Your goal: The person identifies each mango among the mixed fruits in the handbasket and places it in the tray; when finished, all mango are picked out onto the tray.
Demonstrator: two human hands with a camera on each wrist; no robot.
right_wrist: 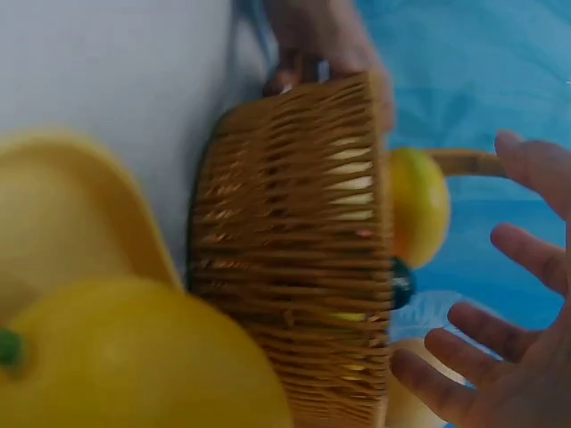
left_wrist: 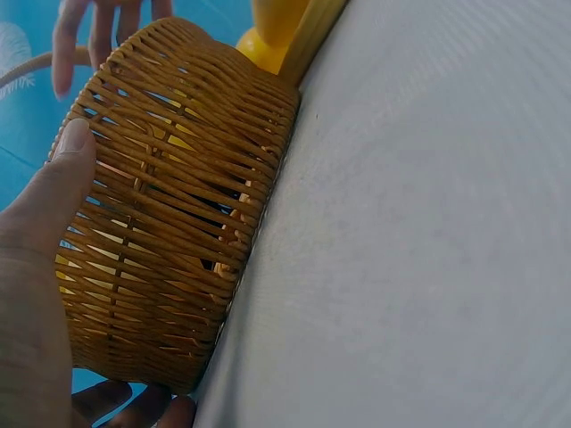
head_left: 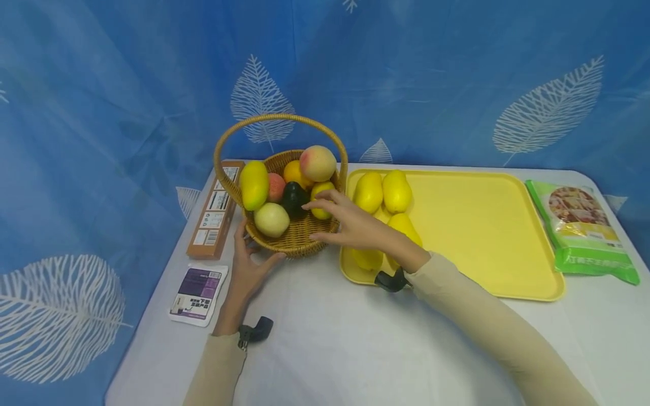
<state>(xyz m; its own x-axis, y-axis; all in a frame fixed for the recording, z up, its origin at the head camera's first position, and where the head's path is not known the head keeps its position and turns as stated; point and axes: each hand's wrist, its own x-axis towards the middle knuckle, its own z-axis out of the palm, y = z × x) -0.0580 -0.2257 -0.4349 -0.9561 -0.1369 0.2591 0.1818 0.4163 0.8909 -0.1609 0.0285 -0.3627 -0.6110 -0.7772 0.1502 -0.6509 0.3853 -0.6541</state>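
Note:
A wicker basket point(head_left: 299, 248) with a tall arched handle holds a yellow-green mango point(head_left: 254, 186), a pale round fruit point(head_left: 271, 220), a dark avocado point(head_left: 294, 199), a peach point(head_left: 318, 163) and other fruit. My left hand point(head_left: 249, 269) holds the basket's near left side; in the left wrist view the thumb point(left_wrist: 75, 147) lies against the weave and the other fingers wrap the side. Over the basket's right part hovers my right hand point(head_left: 350, 223), fingers spread and nothing in them. A yellow fruit point(head_left: 325, 194) lies just under its fingertips in the head view.
Right of the basket, a yellow tray point(head_left: 472, 231) carries several yellow fruits point(head_left: 398, 192) at its left end. A green food packet point(head_left: 584, 225) overlaps its right edge. On the left lie a brown box point(head_left: 213, 217) and a purple-white packet point(head_left: 198, 295).

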